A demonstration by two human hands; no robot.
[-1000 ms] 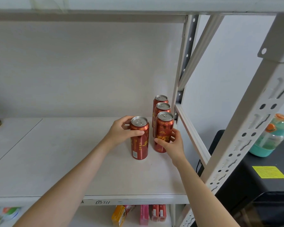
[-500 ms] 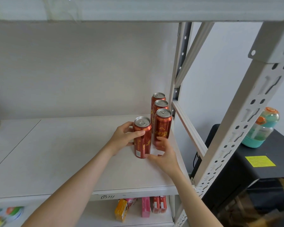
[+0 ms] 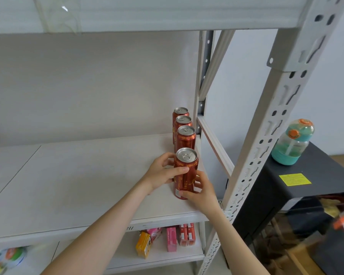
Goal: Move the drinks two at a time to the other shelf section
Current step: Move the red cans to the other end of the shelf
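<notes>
Drink cans (image 3: 184, 139): four, red, upright, in single file at right centre of the frame. They run front to back along the right edge of the pale shelf (image 3: 77, 185), close beside the side rail (image 3: 214, 143). The tight line against the rail reads as deliberate packing, leaving the rest of the board free.

Both hands are on the front can (image 3: 186, 173), which stands on the board nearest the shelf's front edge, just ahead of the next can in the file. I cannot tell whether the two touch.

The left hand (image 3: 163, 173) grips it high. The thumb lies across the near face and the fingers are curled round the far side, mostly hidden. The right hand (image 3: 200, 192) holds it low, near the base, with the thumb on the near face and the fingers wrapped round the right flank. High and low together keep a tall, narrow can from tipping, which suggests it is being squared into line.

One can under two hands is not a pair in transit, so this looks like a placing touch.

A seam (image 3: 14, 171) at left of frame divides the board into sections.

At lower centre, small boxes (image 3: 172, 238) stand on the shelf below. At right, a teal bottle (image 3: 292, 141) stands on a black cabinet (image 3: 326, 175).
</notes>
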